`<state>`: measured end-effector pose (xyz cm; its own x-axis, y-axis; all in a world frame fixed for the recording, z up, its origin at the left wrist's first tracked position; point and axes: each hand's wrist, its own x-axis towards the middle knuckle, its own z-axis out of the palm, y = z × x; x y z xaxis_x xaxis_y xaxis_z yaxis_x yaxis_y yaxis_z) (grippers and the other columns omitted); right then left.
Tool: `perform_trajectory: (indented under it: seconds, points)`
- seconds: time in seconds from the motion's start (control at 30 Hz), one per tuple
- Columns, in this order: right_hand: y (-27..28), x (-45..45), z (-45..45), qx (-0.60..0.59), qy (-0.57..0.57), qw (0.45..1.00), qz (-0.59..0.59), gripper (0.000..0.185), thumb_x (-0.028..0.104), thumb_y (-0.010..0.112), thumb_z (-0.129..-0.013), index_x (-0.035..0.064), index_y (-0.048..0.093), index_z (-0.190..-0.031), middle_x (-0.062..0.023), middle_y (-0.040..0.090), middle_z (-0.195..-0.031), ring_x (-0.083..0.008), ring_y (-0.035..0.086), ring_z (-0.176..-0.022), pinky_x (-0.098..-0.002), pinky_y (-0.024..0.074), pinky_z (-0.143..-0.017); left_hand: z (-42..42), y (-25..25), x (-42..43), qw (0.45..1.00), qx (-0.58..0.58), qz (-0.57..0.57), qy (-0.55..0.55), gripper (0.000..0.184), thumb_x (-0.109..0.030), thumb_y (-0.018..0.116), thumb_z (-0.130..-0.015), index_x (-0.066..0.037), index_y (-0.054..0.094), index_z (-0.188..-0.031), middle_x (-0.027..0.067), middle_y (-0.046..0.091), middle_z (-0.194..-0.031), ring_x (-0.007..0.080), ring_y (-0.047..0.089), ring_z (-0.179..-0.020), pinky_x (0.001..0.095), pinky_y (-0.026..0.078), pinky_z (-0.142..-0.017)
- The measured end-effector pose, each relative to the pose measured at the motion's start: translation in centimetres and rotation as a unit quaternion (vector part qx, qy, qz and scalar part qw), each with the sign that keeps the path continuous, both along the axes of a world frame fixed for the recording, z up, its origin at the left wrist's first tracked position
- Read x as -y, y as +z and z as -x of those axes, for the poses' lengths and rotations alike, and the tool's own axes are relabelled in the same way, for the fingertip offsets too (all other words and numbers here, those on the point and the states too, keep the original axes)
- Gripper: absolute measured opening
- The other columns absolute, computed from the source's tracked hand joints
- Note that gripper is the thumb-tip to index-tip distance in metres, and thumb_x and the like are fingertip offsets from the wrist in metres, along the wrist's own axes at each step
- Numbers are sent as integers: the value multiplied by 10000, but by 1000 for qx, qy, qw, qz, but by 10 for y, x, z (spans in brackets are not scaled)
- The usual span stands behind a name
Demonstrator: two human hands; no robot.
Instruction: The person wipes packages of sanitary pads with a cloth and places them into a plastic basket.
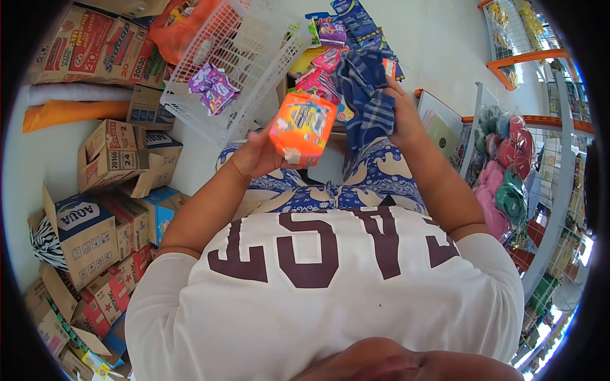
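Note:
My left hand (259, 154) grips a bright orange printed box (304, 124) by its left side, above my lap. My right hand (403, 113) is closed on a dark blue plaid cloth (363, 95) that hangs down toward my knee. Close to the right fingertips shows a small orange and white piece (389, 67); whether I hold it too is unclear. Behind the orange box lie pink snack packs (319, 84) and a purple pack (332, 33). A white plastic crate (260, 60) stands just left of them, with purple packets (214, 87) at its near side.
Cardboard cartons (82, 232) are piled along my left, with larger boxes (95, 47) at the far left. An orange bag (184, 32) sits beside the crate. On my right are wire shelves (553, 190) and bundles of pink and green wrapped goods (505, 171). Blue packet strips (362, 25) lie ahead on the floor.

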<state>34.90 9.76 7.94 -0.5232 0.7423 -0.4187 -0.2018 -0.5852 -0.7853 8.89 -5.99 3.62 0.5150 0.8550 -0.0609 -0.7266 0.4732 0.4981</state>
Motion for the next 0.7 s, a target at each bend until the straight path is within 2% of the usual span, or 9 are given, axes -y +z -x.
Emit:
perform_trajectory:
  seconds: [0.1, 0.27, 0.33, 0.37, 0.4, 0.5, 0.57, 0.63, 0.7]
  points:
    - [1, 19, 2, -27, 86, 996, 28, 751, 283, 605, -900, 29, 218, -1491, -151, 557, -1265, -219, 607, -1095, -350, 509, -922, -13, 10, 0, 994, 3, 83, 71, 1149, -774, 639, -670, -133, 197, -1515, 145, 409, -1455, 299, 496, -1277, 480, 396, -1069]
    - [-3, 72, 19, 180, 242, 897, -324, 821, 300, 670, -880, 24, 214, -1505, -145, 502, -1367, -222, 531, -1205, -294, 385, -1042, -20, 25, 3, 991, -83, 74, 81, 918, -663, 635, -776, -115, 338, -1451, 145, 483, -1397, 315, 490, -1280, 518, 411, -1047]
    - [12, 61, 15, 162, 240, 925, -245, 803, 287, 675, -880, 29, 235, -1501, -133, 523, -1340, -205, 531, -1194, -293, 400, -1020, -21, 31, 5, 986, -121, 71, 89, 849, -620, 632, -798, -110, 378, -1428, 146, 501, -1380, 320, 477, -1292, 523, 410, -1047]
    - [15, 56, 14, 143, 237, 947, -163, 786, 274, 679, -880, 34, 256, -1498, -122, 544, -1313, -187, 531, -1182, -292, 416, -998, -22, 31, 5, 986, 15, 116, 120, 824, -594, 624, -799, -118, 386, -1429, 149, 493, -1391, 327, 466, -1301, 551, 387, -1055]
    - [13, 55, 15, 134, 146, 972, -129, 701, 246, 653, -903, 51, 304, -1479, -94, 581, -1248, -159, 546, -1126, -297, 432, -966, -23, 32, 6, 965, 150, 159, 149, 800, -568, 616, -800, -126, 394, -1429, 153, 486, -1402, 335, 455, -1310, 578, 364, -1063]
    - [21, 48, 15, 123, -38, 992, 15, 642, 196, 608, -930, 63, 303, -1479, -95, 583, -1238, -162, 549, -1115, -292, 425, -976, -23, 42, 12, 967, 152, 158, 129, 891, -662, 620, -733, -157, 406, -1435, 162, 453, -1436, 353, 438, -1323, 668, 295, -1061]
    - [7, 58, 20, 143, -91, 981, -93, 560, 224, 563, -970, 71, 341, -1460, -128, 575, -1252, -180, 550, -1137, -301, 414, -985, -32, 45, 8, 963, 155, 185, 120, 946, -699, 625, -688, -184, 398, -1448, 152, 424, -1466, 370, 415, -1339, 731, 239, -1046]
    - [7, 77, 29, 178, -176, 902, -352, 516, 317, 526, -996, 58, 397, -1423, -157, 574, -1247, -199, 551, -1134, -314, 408, -987, -38, 49, 11, 970, 187, 135, 80, 869, -699, 455, -831, -101, 375, -1456, 164, 411, -1475, 413, 359, -1364, 733, 186, -1069]
    - [10, 96, 30, 177, -177, 888, -385, 484, 402, 478, -1007, 32, 506, -1319, -163, 602, -1189, -207, 562, -1089, -336, 423, -954, -47, 59, 11, 962, 148, 196, 118, 974, -682, 656, -649, -177, 404, -1443, 146, 430, -1461, 386, 423, -1329, 721, 269, -1044]
